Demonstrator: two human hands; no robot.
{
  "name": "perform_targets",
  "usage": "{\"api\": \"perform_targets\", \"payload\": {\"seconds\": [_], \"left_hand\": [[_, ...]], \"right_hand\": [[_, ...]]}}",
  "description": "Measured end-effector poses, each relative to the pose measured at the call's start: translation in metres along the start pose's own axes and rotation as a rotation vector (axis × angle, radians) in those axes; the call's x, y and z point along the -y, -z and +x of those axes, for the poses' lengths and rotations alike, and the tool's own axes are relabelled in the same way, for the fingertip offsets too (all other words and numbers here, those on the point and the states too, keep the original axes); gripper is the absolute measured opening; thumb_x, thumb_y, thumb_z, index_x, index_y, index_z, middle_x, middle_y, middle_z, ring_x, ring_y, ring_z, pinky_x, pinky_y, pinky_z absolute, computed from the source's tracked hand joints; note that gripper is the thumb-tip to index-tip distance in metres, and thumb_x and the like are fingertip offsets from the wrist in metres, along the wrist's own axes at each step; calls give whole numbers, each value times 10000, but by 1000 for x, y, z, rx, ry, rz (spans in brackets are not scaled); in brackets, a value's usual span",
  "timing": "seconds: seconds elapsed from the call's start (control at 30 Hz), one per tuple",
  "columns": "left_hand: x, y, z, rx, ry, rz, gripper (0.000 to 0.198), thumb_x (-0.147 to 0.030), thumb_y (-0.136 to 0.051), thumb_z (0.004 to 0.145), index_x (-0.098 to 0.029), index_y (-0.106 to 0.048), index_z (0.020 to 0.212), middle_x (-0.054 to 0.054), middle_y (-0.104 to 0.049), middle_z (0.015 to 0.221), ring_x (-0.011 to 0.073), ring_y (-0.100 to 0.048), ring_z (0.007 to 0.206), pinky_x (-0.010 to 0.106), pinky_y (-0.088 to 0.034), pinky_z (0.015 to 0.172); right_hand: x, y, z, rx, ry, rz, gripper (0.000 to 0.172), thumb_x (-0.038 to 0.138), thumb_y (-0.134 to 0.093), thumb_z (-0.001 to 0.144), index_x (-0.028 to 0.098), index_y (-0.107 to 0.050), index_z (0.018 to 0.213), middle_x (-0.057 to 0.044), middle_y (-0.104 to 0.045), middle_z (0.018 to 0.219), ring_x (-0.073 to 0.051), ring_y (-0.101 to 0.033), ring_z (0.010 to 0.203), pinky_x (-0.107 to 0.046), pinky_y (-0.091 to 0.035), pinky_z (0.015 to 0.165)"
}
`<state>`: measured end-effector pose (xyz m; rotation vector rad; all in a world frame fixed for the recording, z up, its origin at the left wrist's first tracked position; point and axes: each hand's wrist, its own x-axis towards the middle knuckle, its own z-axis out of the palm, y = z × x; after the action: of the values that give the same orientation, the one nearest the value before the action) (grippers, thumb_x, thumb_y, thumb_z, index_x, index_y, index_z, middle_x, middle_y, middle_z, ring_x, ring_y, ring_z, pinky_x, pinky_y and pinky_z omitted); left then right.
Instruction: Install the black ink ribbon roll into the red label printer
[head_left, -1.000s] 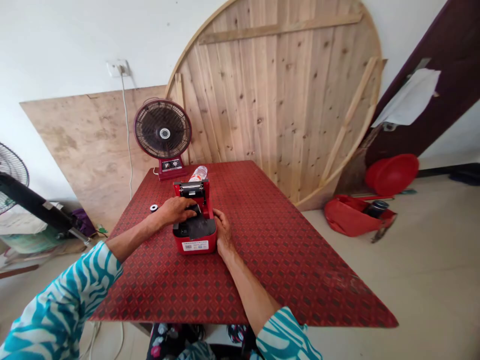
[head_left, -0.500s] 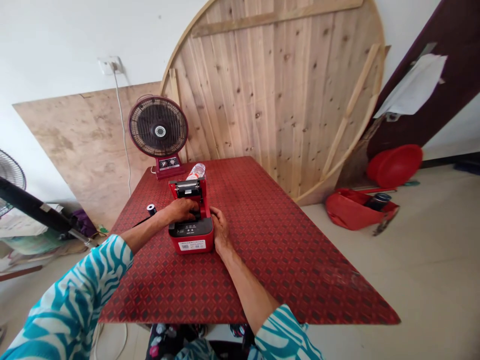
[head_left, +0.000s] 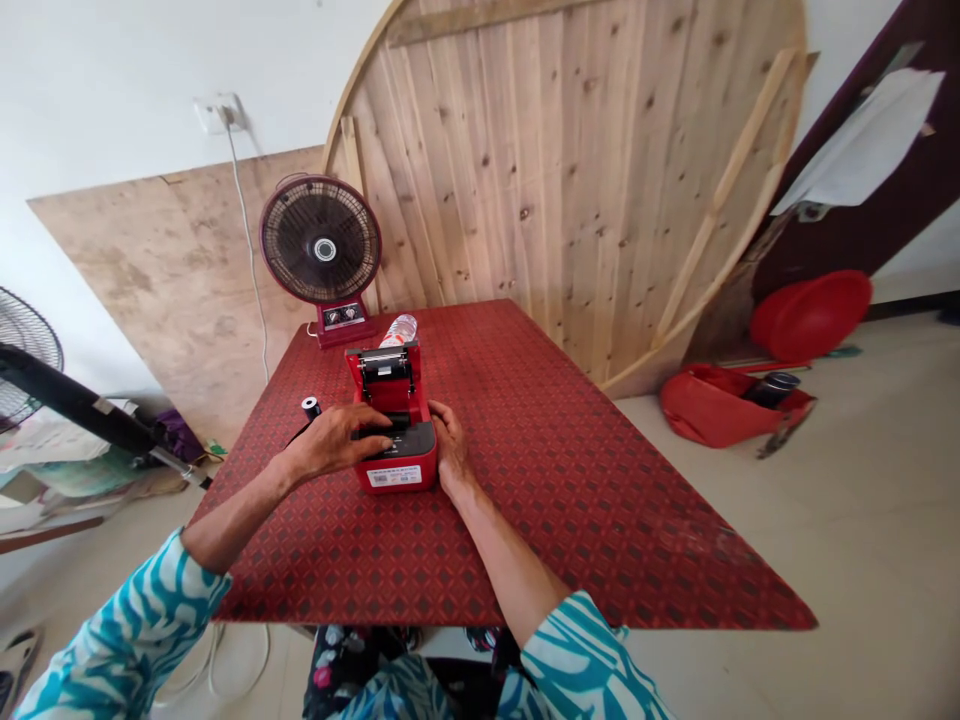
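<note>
Red diamond-patterned bench (head_left: 570, 500) fills the middle of the frame, and near its centre sits a red label printer (head_left: 395, 470), its lid (head_left: 386, 375) raised upright with a black roller across it. My left hand (head_left: 334, 442) lies over the printer's open well, its fingers (head_left: 379, 435) bent down toward a dark part inside. The hand hides what lies beneath it, so I cannot tell whether it is gripping anything. My right hand (head_left: 450, 445) is curled against the printer's right side, clasping that edge.

Just left of the printer, a small black-and-white spool (head_left: 310, 407) stands on the bench, with a thin dark strip (head_left: 298, 435) near it. Behind the raised lid, and partly blocked by it, a clear plastic bottle (head_left: 399, 331) lies tilted. Farther back on the bench stands a table fan (head_left: 322, 240) on a red base — a white cable (head_left: 247, 240) climbs from it to a wall socket (head_left: 217, 113) at the upper left.

A round plank panel (head_left: 570, 170) and a plywood sheet (head_left: 172, 290) lean behind the bench. To the right, a red basin (head_left: 811, 315) and a red bag (head_left: 712, 405) sit on the floor, and a standing fan (head_left: 22, 340) intrudes at the left edge.
</note>
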<state>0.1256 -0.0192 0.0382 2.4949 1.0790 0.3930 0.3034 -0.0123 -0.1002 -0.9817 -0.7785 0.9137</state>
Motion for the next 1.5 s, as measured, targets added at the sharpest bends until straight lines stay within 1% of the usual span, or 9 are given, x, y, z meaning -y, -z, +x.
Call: {"api": "perform_targets", "payload": {"seconds": [0.23,0.4,0.6,0.83,1.07,1.23,1.3,1.4,1.5], "left_hand": [[2,-10,11,-194,-199,162,180,-249,-519,903,-199,-691,897,21,-737,898,157,-674,825,272,-482,774],[-11,-17,-8,-328,-389,347,177,-250,-499,936,-203,-669,919,25,-728,906,158,-658,849,347,-430,887],[-19,-39,-29,-473,-449,402,127,-194,-541,905,-212,-663,935,25,-720,964,153,-644,913,373,-379,989],[-4,-60,-27,-706,-527,373,150,-141,-591,845,-220,-671,944,36,-718,1012,195,-596,1113,417,-309,1089],[6,-71,-31,-764,-545,341,214,-135,-582,853,-235,-663,1024,16,-719,1039,170,-565,1163,382,-291,1120],[6,-75,-31,-797,-529,308,207,-144,-582,859,-238,-666,1022,16,-717,1037,174,-558,1163,392,-298,1119],[6,-77,-31,-799,-526,289,213,-140,-576,859,-234,-666,1028,23,-712,1047,182,-545,1178,402,-301,1117],[6,-80,-32,-794,-514,272,222,-129,-579,853,-229,-665,1032,29,-702,1071,187,-531,1196,408,-300,1119],[5,-81,-35,-786,-507,261,227,-131,-583,849,-228,-662,1038,34,-695,1082,192,-530,1193,416,-301,1119]], "right_hand": [[1,1,0,-9,13,-6,318,369,-549,724,227,-683,976,-30,-693,1023,-220,-583,1015,-376,-428,937],[3,1,-1,5,17,3,316,360,-538,737,234,-684,986,-25,-690,1026,-210,-588,1003,-371,-425,943],[2,2,1,-9,18,7,310,357,-554,717,239,-693,968,-20,-699,1028,-212,-584,1020,-366,-437,929],[1,3,-6,-11,-21,26,342,420,-578,746,233,-676,1015,-32,-710,1040,-224,-615,1008,-356,-475,873],[24,-3,49,14,7,-129,577,605,-564,721,244,-612,1168,-76,-597,1306,-254,-574,1137,-411,-436,954],[41,-19,87,112,24,-187,601,716,-522,679,238,-688,1002,-59,-708,1103,-251,-607,1059,-396,-439,923],[43,-17,84,108,-8,-196,592,738,-485,686,226,-706,886,-59,-725,1027,-250,-616,1025,-392,-441,908],[43,-7,63,90,75,-237,542,688,-430,761,226,-711,738,-58,-689,1129,-238,-584,1098,-377,-406,965],[43,3,39,109,123,-267,354,547,-583,731,220,-712,693,-59,-669,1162,-235,-552,1150,-364,-360,1026]]}}
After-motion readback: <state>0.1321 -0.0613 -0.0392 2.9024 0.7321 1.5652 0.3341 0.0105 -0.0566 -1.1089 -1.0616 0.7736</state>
